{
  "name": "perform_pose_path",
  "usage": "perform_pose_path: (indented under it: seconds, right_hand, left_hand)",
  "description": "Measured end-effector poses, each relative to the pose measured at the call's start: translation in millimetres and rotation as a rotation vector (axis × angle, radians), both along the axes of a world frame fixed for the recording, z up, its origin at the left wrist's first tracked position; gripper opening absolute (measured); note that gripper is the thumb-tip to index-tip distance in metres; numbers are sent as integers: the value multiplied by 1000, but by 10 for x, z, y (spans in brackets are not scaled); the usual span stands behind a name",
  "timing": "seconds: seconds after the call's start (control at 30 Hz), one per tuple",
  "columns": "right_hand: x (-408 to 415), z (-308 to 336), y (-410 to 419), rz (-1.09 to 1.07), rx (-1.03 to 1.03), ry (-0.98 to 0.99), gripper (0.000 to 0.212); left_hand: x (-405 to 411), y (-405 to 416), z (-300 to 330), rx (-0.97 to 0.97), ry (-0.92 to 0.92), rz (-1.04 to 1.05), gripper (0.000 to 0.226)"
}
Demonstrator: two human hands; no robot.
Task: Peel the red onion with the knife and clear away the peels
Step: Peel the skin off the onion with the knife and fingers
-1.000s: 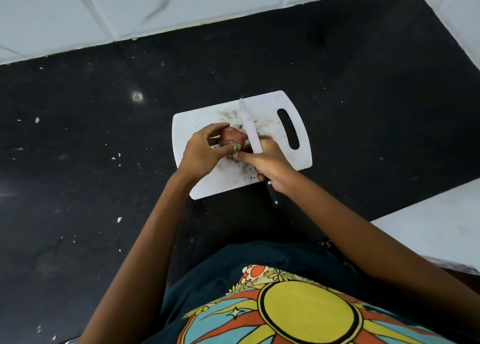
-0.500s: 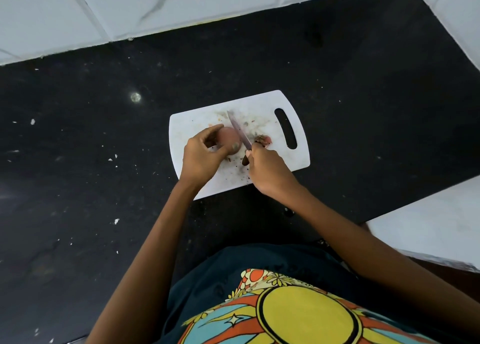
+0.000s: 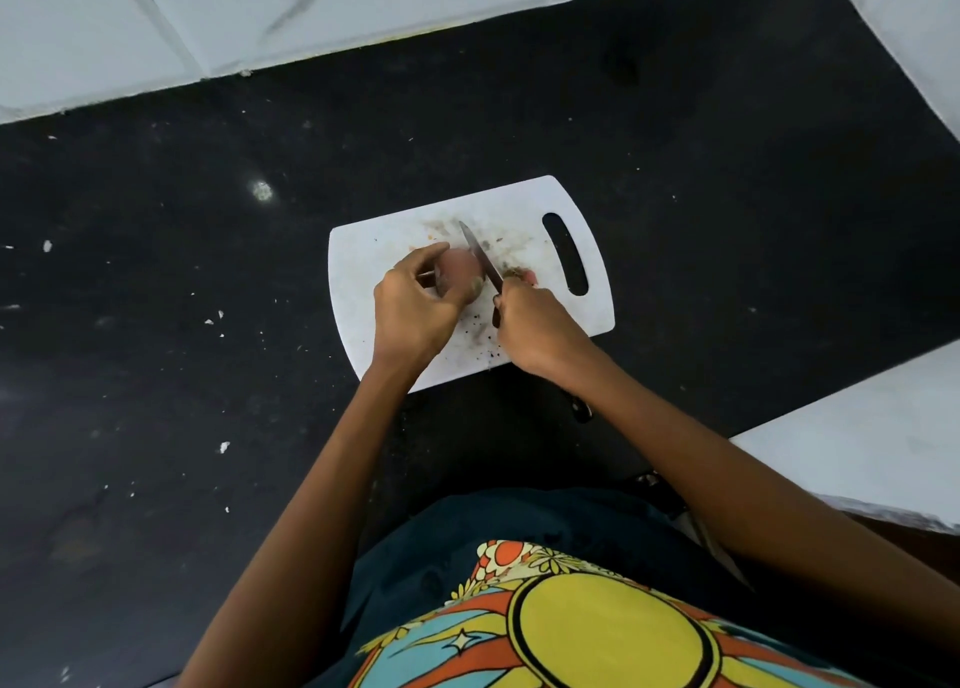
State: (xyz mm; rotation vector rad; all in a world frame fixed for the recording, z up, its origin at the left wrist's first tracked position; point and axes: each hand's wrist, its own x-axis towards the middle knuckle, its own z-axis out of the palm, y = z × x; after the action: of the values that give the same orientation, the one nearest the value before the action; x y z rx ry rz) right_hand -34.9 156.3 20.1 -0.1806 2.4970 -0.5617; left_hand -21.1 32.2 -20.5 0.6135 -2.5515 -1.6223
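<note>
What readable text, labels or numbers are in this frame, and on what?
None readable.
White cutting board: no print, only stains and bits of peel.
Knife: no mark legible on the blade.
Shirt: sun and flower pattern, no lettering.
Black counter and white tiles: specks and smudges, no writing.

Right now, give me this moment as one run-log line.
left hand: holds red onion | right hand: grips knife, blade against onion | cutting board: peel scrap beside blade
</note>
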Motion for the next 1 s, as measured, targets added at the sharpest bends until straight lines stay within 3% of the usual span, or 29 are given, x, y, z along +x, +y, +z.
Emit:
perform_pose_path:
  seconds: [0.5,0.7,1.0]
  right_hand:
    - [89,0,2,9,34,-20,25]
    - [-88,-36,-145,16,61,-43,35]
    - [98,-180,-75,-34,7,-18,28]
  left_hand:
    - [37,38,-42,-36,22,26,52]
    - [59,42,-52,-33,37,25,51]
    - [110,89,-64,-8,87,53,50]
